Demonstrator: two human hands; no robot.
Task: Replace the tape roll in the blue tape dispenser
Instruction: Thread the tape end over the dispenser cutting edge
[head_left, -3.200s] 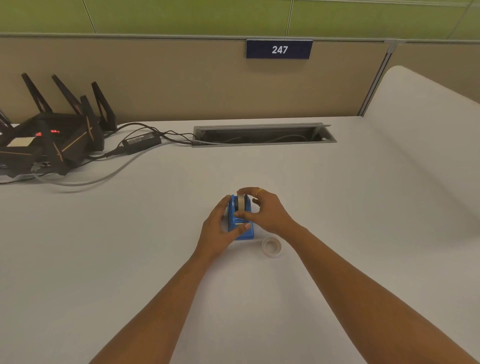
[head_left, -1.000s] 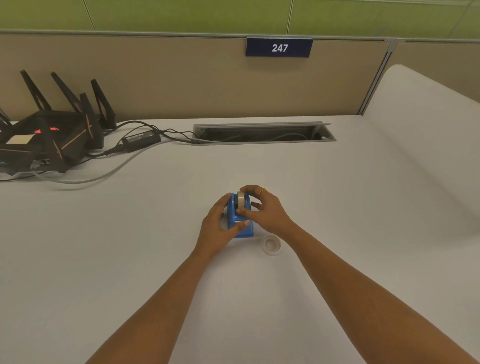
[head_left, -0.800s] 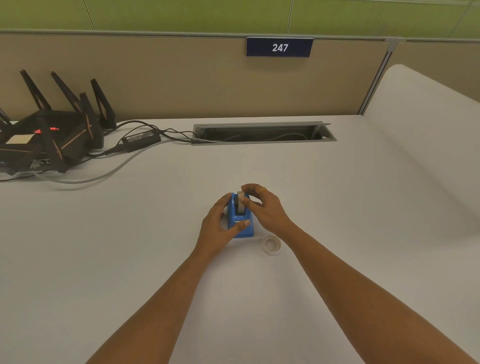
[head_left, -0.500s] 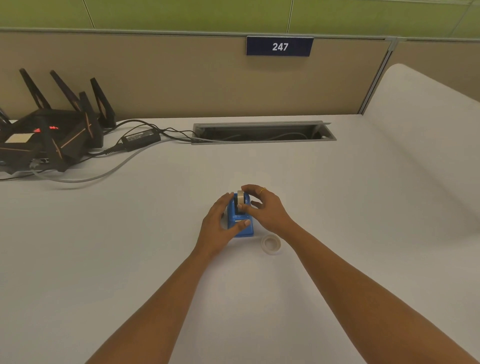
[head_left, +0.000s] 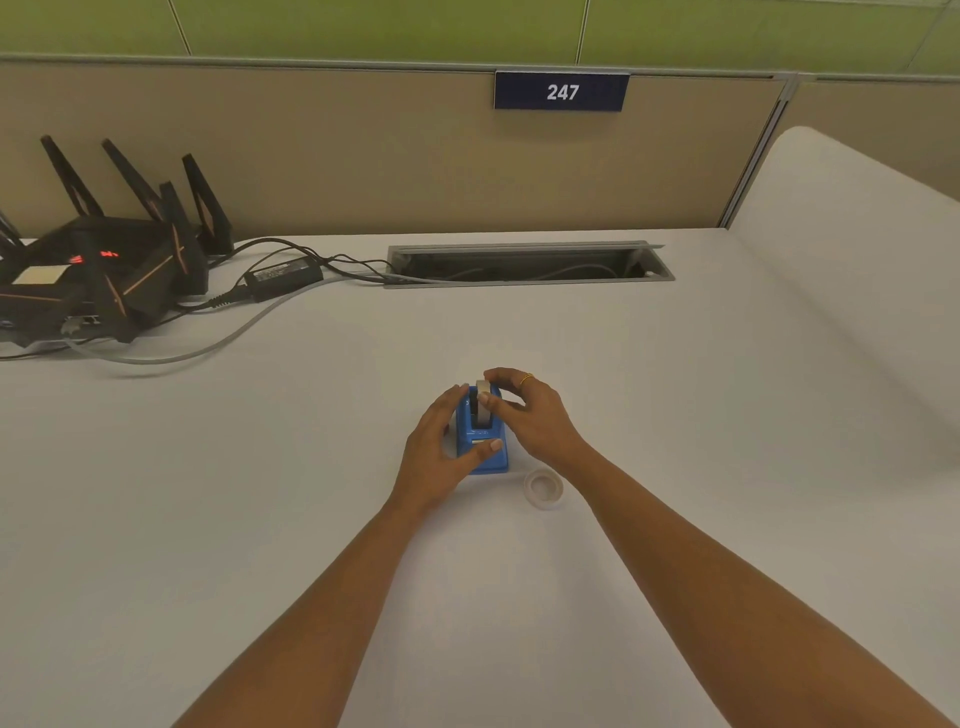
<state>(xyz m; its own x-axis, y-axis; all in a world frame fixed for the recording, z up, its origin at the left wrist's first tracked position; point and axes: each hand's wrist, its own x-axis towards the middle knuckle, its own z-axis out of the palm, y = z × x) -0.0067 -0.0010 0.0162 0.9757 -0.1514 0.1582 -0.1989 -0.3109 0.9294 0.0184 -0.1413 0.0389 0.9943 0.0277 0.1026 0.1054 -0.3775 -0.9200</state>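
Observation:
The blue tape dispenser stands on the white desk, near its middle. My left hand grips the dispenser from the left, thumb across its front. A tape roll sits upright in the dispenser's slot. My right hand pinches that roll from the right, thumb on its rim and fingers curled over the top. A second, clear tape roll lies flat on the desk just right of the dispenser, below my right wrist.
A black router with antennas, a power adapter and cables sit at the back left. A cable slot is cut into the desk's rear. A beige partition with the sign 247 stands behind.
Both hands have stayed on the dispenser. My right fingers have shifted slightly on the roll in the slot. The loose roll on the desk has not moved.

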